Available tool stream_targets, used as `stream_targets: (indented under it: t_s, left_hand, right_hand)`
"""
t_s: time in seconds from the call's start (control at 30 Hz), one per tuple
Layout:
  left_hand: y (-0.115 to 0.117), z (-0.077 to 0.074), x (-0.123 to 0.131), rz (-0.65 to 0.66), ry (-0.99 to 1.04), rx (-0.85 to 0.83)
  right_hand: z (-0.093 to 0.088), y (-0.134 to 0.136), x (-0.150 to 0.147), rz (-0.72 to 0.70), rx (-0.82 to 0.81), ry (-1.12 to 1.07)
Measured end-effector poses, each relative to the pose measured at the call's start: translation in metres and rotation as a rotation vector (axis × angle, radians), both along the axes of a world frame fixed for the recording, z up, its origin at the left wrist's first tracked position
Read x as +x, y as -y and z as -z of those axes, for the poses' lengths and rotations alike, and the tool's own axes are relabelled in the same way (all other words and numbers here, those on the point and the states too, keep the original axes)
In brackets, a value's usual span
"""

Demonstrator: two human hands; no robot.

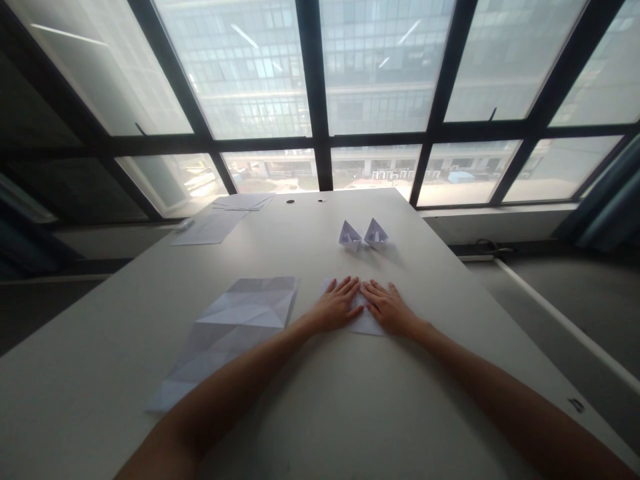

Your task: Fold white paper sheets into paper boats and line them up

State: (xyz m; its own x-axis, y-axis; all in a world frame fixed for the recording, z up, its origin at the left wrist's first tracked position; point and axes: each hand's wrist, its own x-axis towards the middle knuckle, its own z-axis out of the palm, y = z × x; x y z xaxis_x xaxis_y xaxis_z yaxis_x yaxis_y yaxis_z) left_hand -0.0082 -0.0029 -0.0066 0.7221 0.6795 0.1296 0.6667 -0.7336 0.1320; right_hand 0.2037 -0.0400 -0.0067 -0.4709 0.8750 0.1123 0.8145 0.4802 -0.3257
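Observation:
Both hands rest on a folded sheet of white paper [367, 325] lying on the white table. My left hand [339, 305] is laid flat over its left part, fingers stretched out. Over the right part lies my right hand [389, 308], also flat with its fingers extended. The fingertips of the two hands nearly meet near the paper's middle, and much of the sheet is hidden beneath them. Just beyond the hands stand two small folded paper shapes with pointed tops, a left one [350, 236] and a right one [376, 233].
A creased, unfolded sheet [240, 320] lies left of my hands, partly behind my left forearm. More white sheets [213, 225] lie at the table's far left. A dark round hole [290, 201] is near the far edge of the table [320, 413]. Large windows [375, 67] stand beyond.

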Motion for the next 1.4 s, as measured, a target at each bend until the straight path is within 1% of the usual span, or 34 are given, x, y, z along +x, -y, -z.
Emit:
stream_targets:
  t_s: [0.13,0.23,0.33,0.4,0.6,0.7,0.73,0.8,0.9,0.97,1.03,1.1,1.17,1.27,1.4]
  left_hand:
    - [0.001,0.0,0.0,-0.039,-0.003,0.003]
    - [0.001,0.001,0.001,-0.069,-0.014,-0.007]
    - [0.001,0.002,0.002,-0.126,-0.017,0.0]
    - [0.0,0.002,0.002,-0.186,-0.011,0.011]
    - [-0.011,0.007,-0.006,-0.436,0.095,0.079]
    - [-0.016,0.005,-0.01,-0.481,0.174,0.116]
    - [-0.016,0.003,-0.01,-0.475,0.212,0.12]
    - [-0.016,-0.003,-0.009,-0.421,0.314,0.121]
    - [-0.011,-0.012,-0.005,-0.29,0.479,0.101]
    - [-0.006,-0.016,-0.001,-0.193,0.506,0.051]
    - [-0.001,-0.015,0.002,-0.074,0.434,-0.001]
    - [0.003,-0.013,0.004,0.056,0.299,-0.031]
    - [0.005,-0.01,0.004,0.138,0.172,-0.044]
    - [0.006,-0.01,0.003,0.167,0.068,-0.059]
    - [0.005,-0.012,0.001,0.175,0.038,-0.068]
  right_hand:
    - [-0.006,0.003,0.001,-0.094,0.001,-0.006]
    - [-0.008,0.005,0.002,-0.122,0.004,-0.007]
    - [-0.009,0.006,0.002,-0.132,0.005,0.008]
    - [-0.01,0.006,0.001,-0.122,0.01,0.025]
    - [-0.011,0.002,0.002,-0.094,0.032,0.044]
    - [-0.012,-0.002,0.009,-0.093,0.039,0.03]
    - [-0.012,-0.004,0.011,-0.093,0.039,0.024]
    - [-0.012,-0.007,0.015,-0.092,0.037,0.01]
    - [-0.01,-0.009,0.019,-0.079,0.049,-0.014]
    - [-0.008,-0.01,0.019,-0.069,0.058,-0.027]
    - [-0.006,-0.01,0.017,-0.063,0.062,-0.037]
    - [-0.004,-0.01,0.016,-0.057,0.063,-0.044]
    - [-0.002,-0.01,0.015,-0.048,0.063,-0.051]
    - [0.0,-0.011,0.016,-0.041,0.069,-0.064]
    - [0.001,-0.012,0.016,-0.034,0.1,-0.101]
